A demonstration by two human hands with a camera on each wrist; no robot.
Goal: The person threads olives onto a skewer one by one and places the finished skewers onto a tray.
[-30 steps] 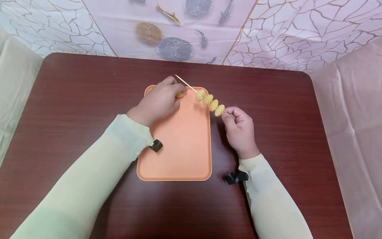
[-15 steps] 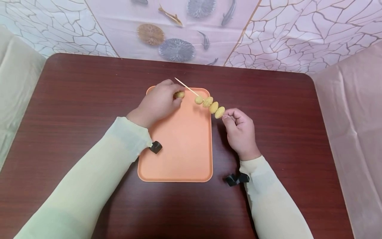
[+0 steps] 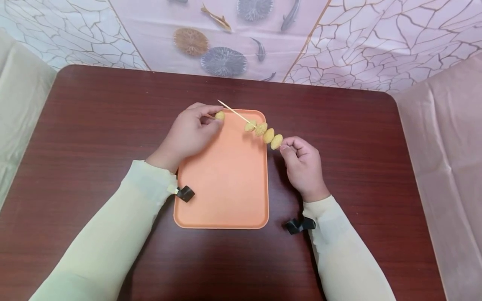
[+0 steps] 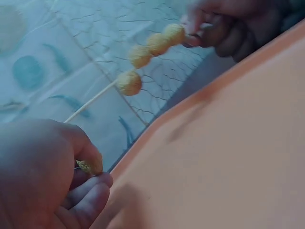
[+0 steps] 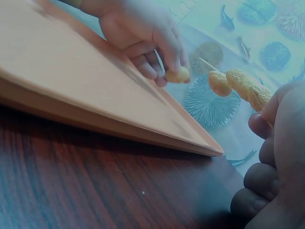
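My right hand (image 3: 303,167) pinches the near end of a thin wooden skewer (image 3: 234,111). Several small yellow potato-like balls (image 3: 268,135) with wrinkled skin are threaded on it. Its bare pointed end slants up and left over the tray's far edge. Between the thumb and fingers of my left hand (image 3: 190,131) is one loose potato-like ball (image 3: 220,115), just below and left of the skewer's tip and apart from it. In the right wrist view this ball (image 5: 177,75) is partly covered by fingertips.
An orange rectangular tray (image 3: 226,188) with a low rim lies under the hands on a dark red-brown wooden table (image 3: 339,117). Behind the table hangs a patterned cloth (image 3: 241,37), with plain pale cloth (image 3: 444,138) at the right side.
My left hand has drawn back slightly left, bringing the loose ball up at its fingertips. The skewer's ball nearest the tip shifted a little down and left; the right hand hardly moved.
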